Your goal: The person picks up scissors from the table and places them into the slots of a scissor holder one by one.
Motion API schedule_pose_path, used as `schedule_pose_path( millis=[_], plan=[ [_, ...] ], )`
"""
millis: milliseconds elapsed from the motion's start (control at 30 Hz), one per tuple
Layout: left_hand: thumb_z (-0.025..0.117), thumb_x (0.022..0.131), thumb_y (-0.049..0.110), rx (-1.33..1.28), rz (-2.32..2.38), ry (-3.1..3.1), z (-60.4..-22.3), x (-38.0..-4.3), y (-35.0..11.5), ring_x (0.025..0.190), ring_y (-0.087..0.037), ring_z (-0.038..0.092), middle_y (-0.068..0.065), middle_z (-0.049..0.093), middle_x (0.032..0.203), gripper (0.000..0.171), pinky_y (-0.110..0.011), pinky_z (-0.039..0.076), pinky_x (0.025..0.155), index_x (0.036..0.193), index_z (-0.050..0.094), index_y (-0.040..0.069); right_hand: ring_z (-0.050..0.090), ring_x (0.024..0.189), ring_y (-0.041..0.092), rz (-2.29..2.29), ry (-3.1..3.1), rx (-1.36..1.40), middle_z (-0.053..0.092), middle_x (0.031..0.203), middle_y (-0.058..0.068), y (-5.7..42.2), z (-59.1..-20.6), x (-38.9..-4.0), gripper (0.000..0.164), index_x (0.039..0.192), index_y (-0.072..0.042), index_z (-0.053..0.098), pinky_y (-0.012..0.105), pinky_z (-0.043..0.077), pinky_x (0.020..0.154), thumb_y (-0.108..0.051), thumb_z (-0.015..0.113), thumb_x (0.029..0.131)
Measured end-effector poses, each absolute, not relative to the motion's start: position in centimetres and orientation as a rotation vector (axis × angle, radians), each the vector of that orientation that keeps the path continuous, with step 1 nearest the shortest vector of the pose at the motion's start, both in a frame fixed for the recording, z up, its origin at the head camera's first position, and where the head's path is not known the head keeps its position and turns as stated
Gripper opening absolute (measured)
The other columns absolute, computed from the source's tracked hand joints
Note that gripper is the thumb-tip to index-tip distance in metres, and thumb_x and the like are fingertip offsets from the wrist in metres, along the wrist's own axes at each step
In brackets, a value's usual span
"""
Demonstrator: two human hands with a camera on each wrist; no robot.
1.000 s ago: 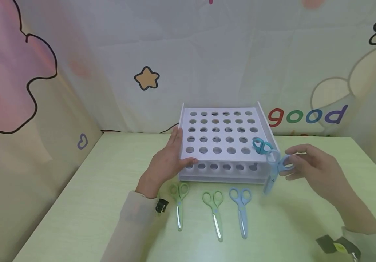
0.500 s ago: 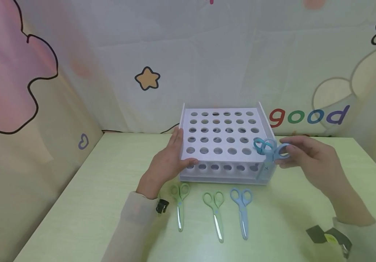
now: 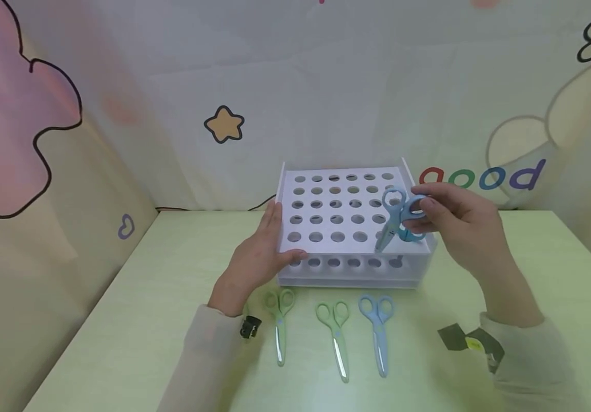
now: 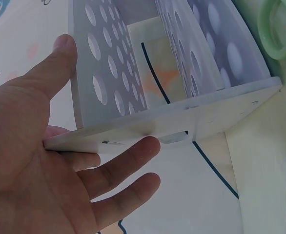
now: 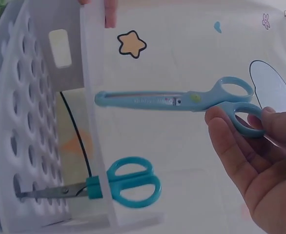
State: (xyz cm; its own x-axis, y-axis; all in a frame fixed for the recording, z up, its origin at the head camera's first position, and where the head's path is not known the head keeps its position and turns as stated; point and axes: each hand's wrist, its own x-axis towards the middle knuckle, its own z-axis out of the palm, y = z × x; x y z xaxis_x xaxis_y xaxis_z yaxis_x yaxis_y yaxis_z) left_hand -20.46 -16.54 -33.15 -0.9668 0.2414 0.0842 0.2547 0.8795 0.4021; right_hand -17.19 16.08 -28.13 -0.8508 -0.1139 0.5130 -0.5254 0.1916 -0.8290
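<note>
A white rack (image 3: 348, 247) with rows of round holes stands on the table. My left hand (image 3: 250, 261) rests against its left side, thumb on the front top edge; the left wrist view shows its fingers extended along the outer side panel. My right hand (image 3: 467, 229) pinches one handle loop of light blue scissors (image 5: 148, 101). Their blades point down over the rack's front right part in the head view, apart from the upper plate in the right wrist view. Teal-handled scissors (image 5: 95, 187) stand in the front right hole, blades down, partly hidden in the head view.
In front of the rack lie two pairs of green scissors, left (image 3: 281, 335) and middle (image 3: 340, 343), and one blue pair (image 3: 380, 337), handles toward the rack. Printed cloth (image 3: 316, 86) hangs behind the light table (image 3: 135, 343).
My right hand has carried the light blue scissors up, left and back, from beside the rack's front right corner to above its top. The left hand stays on the rack's side.
</note>
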Motion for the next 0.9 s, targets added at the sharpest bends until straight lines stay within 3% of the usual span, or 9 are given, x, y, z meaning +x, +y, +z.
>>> schedule_pose_path(
  millis=[167, 900],
  plan=[
    [0.072, 0.09, 0.053, -0.41, -0.64, -2.997, -33.0, -20.4, -16.6, 0.091, -0.025, 0.06, -0.01, -0.004, 0.169, 0.111, -0.033, 0.047, 0.064, 0.162, 0.001, 0.006, 0.074, 0.077, 0.013, 1.673, -2.123, 0.551, 0.068, 0.099, 0.006, 14.6, -27.5, -17.4, 0.023, 0.121, 0.01, 0.064, 0.027, 0.056, 0.071, -0.002, 0.057, 0.102],
    [0.072, 0.091, 0.051, -0.404, -0.666, -3.006, -33.1, -20.3, -16.4, 0.1, -0.028, 0.059, -0.009, -0.004, 0.169, 0.11, -0.036, 0.047, 0.069, 0.162, 0.0, 0.006, 0.071, 0.08, 0.003, 1.585, -2.18, 0.473, 0.068, 0.104, 0.021, 13.1, -28.9, -17.9, 0.026, 0.127, 0.004, 0.065, 0.021, 0.054, 0.074, -0.002, 0.055, 0.103]
  ],
)
